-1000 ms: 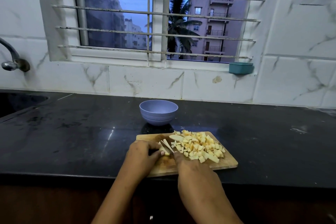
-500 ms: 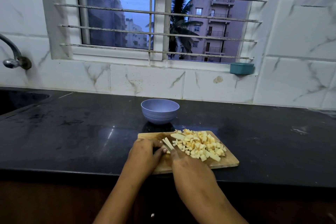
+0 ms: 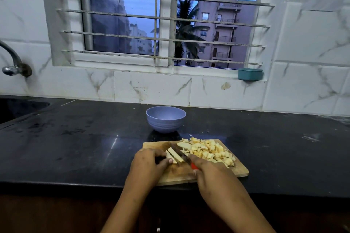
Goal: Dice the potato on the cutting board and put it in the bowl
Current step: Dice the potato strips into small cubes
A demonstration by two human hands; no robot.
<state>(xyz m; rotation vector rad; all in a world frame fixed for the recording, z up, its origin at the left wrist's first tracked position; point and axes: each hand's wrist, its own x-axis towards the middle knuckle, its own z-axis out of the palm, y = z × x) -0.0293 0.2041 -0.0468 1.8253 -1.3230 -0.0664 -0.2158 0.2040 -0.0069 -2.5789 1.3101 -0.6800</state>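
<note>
Both hands are curled: left hand (image 3: 149, 164) pinching potato strips (image 3: 173, 154), right hand (image 3: 212, 174) gripping the knife (image 3: 180, 150).

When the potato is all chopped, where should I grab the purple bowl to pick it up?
Probably take the bowl by its rim, thumb inside and fingers under the flared wall, coming from the left. It stands upright and open behind the cutting board, with bare counter on that side.

The one head camera looks forward and down, near the cutting board (image 3: 239, 171) on the counter (image 3: 75, 147), facing the window (image 3: 136, 15).
</note>
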